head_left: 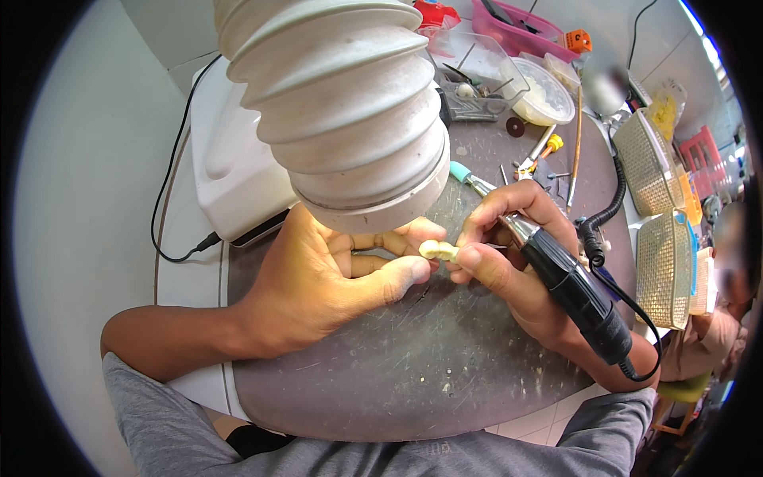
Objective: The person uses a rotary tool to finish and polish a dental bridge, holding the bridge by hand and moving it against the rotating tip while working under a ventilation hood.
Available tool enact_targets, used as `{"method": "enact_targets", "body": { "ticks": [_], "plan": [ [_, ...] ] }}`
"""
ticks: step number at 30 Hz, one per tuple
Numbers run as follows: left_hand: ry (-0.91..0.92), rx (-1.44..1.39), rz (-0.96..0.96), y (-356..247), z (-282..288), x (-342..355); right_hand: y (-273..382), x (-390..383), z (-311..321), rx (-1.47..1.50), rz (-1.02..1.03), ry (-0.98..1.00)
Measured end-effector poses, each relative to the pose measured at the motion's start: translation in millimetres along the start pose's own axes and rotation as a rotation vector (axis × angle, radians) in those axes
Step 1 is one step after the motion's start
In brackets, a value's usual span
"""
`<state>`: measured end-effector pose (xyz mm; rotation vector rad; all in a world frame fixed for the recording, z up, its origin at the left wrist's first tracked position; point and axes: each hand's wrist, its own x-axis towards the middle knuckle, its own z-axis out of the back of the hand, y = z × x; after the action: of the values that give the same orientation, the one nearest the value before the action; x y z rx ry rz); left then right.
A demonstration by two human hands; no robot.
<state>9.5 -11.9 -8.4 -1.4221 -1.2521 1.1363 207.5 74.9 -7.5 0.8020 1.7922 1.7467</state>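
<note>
A small, lumpy cream-yellow dental bridge (439, 250) is between my two hands under the hose mouth. My left hand (322, 278) has its curved thumb and fingers closed around the left end of the bridge. The right end is pinched between thumb and forefinger of my right hand (520, 270). That hand also carries a black and silver rotary handpiece (568, 282), lying across it with its turquoise tip (459, 172) pointing up and left, away from the bridge. Part of the handpiece's metal neck is hidden behind my fingers.
A wide ribbed white hose (342, 111) hangs over the grey-brown worktop (350, 381). Left of it stands a white machine (238, 167). Behind are a clear bin of tools (477, 79), a round tub (544, 95) and a pink basket (524, 32); woven baskets (664, 270) stand right.
</note>
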Motion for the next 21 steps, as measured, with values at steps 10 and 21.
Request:
{"method": "enact_targets", "body": {
  "ticks": [10,21],
  "plan": [
    [-0.119,0.15,-0.04,1,-14,9,-7,2,13,-0.227,0.332,-0.014],
    [-0.063,0.386,-0.053,5,6,8,-17,-3,12,0.147,0.351,0.043]
  ]
}}
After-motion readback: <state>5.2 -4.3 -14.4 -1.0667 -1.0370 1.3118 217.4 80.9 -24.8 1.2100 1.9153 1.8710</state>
